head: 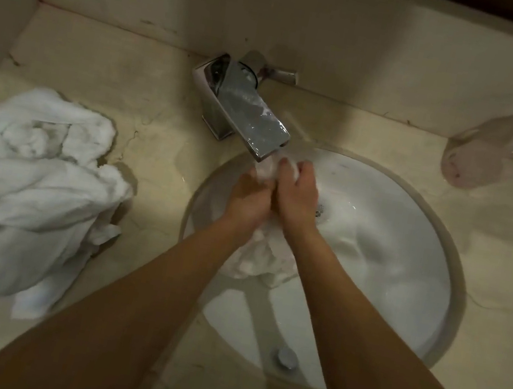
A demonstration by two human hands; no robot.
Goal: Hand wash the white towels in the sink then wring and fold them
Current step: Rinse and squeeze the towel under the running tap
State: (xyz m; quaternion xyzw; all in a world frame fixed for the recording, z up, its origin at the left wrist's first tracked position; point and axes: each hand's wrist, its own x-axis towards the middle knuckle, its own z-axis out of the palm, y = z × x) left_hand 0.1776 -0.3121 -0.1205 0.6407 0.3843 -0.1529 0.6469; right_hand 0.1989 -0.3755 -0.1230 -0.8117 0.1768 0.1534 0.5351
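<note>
Head view looks down on a white oval sink (403, 288) set in a beige stone counter (98, 70), with both forearms reaching in from the near edge. The left hand (247, 198) and the right hand (298, 191) sit side by side, knuckles touching, just under the chrome faucet (246, 107) at the sink's far rim. Both have their fingers curled around a bunched white towel (258, 256); its upper end is pinched between the fingertips in the running water, and the rest hangs down in a crumpled mass below the wrists, inside the basin. A pile of more white towels (23, 187) lies heaped on the counter's left edge, well apart from the sink. A clear plastic bottle (497, 144) lies on its side at the counter's far right, against the wall.

The step in hand looks like rubbing or rinsing under the stream. Soaked terry of this kind is likely to be heavy, limp and somewhat slippery, with no stiffness to hold a shape, so it will sag from wherever it is held. For wringing, a sound hold would be one fist near each end of the gathered roll, twisting in opposite directions over the basin so the runoff stays inside.
</note>
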